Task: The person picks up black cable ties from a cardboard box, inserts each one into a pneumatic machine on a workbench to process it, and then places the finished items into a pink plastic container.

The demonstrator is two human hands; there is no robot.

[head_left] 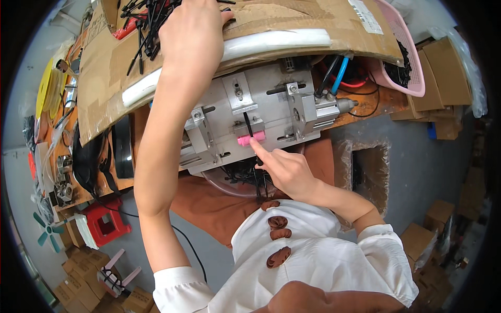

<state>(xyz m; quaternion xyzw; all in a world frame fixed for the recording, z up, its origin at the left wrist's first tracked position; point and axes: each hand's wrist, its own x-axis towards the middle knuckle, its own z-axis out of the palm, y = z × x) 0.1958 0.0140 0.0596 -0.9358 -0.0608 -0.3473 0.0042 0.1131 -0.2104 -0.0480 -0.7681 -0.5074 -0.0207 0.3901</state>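
Note:
My left hand [192,39] reaches to the far side, over a cardboard sheet. It is beside a heap of thin black rod-like parts [151,26]; its fingertips are mostly out of view. Before me, a thin black rod [248,124] lies across a metal fixture [271,112], over a small pink block [244,141]. My right hand [292,172] is at the near edge, index fingertip on the rod at the pink block. The other fingers are curled, and a dark end of the rod shows beneath them.
Metal clamp blocks [201,133] flank the fixture. Above it lie the cardboard sheet [271,18] and a white foam strip [276,43]. A pink basket [415,68] with black parts stands at far right. More black parts sit in a clear container [229,188] below the fixture.

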